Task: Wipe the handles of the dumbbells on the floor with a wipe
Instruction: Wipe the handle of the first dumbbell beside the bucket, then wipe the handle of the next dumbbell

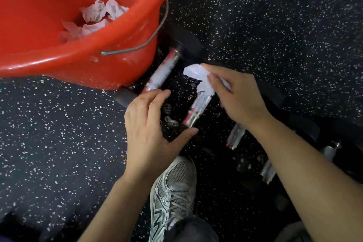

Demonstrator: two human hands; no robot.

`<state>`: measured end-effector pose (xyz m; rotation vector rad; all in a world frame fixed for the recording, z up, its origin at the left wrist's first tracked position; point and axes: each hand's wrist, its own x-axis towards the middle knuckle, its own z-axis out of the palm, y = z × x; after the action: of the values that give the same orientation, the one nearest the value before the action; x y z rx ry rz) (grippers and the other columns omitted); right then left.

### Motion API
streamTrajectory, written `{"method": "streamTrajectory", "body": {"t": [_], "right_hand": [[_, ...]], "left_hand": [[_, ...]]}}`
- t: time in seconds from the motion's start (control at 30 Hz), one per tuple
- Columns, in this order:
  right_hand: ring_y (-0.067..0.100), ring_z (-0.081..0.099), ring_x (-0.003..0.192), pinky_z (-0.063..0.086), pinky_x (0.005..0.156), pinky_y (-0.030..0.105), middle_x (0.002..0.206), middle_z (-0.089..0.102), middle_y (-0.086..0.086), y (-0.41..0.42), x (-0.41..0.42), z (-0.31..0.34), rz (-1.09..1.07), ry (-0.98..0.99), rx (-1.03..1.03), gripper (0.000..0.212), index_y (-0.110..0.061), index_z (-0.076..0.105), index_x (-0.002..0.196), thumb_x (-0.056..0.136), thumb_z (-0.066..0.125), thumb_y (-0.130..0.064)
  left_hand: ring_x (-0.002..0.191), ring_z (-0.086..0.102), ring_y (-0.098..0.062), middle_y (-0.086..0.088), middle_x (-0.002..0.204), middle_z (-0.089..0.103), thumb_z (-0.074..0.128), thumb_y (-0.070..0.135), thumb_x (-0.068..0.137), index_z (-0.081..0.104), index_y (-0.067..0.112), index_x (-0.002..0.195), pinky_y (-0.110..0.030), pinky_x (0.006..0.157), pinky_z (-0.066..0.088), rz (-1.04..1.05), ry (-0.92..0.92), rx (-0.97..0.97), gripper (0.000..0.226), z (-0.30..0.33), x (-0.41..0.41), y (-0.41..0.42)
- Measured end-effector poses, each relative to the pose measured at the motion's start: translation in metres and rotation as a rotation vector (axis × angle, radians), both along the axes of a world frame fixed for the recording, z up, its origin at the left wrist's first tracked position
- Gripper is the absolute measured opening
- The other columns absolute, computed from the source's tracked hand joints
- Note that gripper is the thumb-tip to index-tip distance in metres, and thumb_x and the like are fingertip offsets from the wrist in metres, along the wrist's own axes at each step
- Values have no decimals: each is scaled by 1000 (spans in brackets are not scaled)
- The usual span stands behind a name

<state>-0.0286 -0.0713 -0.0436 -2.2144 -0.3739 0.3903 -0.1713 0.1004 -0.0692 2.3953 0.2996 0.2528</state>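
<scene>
Several black dumbbells with shiny chrome handles lie side by side on the speckled floor. My right hand [238, 96] grips a crumpled white wipe [198, 76] and presses it on the upper part of the second dumbbell's handle [198, 109]. My left hand [151, 129] hovers over the lower end of that dumbbell, fingers spread and holding nothing. The first dumbbell's handle [163, 72] lies bare next to the bucket. Two more handles [235, 135] [268, 171] show under my right forearm, partly hidden.
A red plastic bucket [49, 55] with a wire bail stands at the upper left, holding several crumpled used wipes [98, 17]. My grey sneaker [172, 192] is planted below the hands. Black speckled rubber floor [275, 25] spreads all around.
</scene>
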Motion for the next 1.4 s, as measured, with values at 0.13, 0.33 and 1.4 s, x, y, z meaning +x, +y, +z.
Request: {"method": "streamTrajectory", "body": {"t": [0.13, 0.33, 1.4], "right_hand": [[5, 64, 119, 51, 104, 32, 128, 71, -9, -24, -8, -13, 56, -117, -248, 35, -30, 62, 138, 106, 49, -31], [25, 68, 88, 56, 76, 43, 100, 72, 1, -20, -15, -37, 89, -182, -389, 37, -37, 58, 140, 106, 43, -30], [24, 74, 87, 49, 63, 29, 104, 78, 1, -18, -20, -34, 454, -334, -411, 39, -31, 63, 136, 100, 52, -22]], "left_hand": [[135, 45, -27, -7, 141, 53, 80, 67, 75, 53, 12, 142, -43, 119, 26, -29, 12, 80, 90, -4, -6, -10], [138, 44, -31, -8, 143, 53, 84, 65, 71, 51, 12, 144, -50, 121, 26, 7, 42, 111, 95, -5, -7, -11], [138, 43, -29, -6, 144, 51, 72, 64, 83, 51, 14, 144, -49, 122, 24, 11, 37, 113, 82, -11, -7, 1]]}}
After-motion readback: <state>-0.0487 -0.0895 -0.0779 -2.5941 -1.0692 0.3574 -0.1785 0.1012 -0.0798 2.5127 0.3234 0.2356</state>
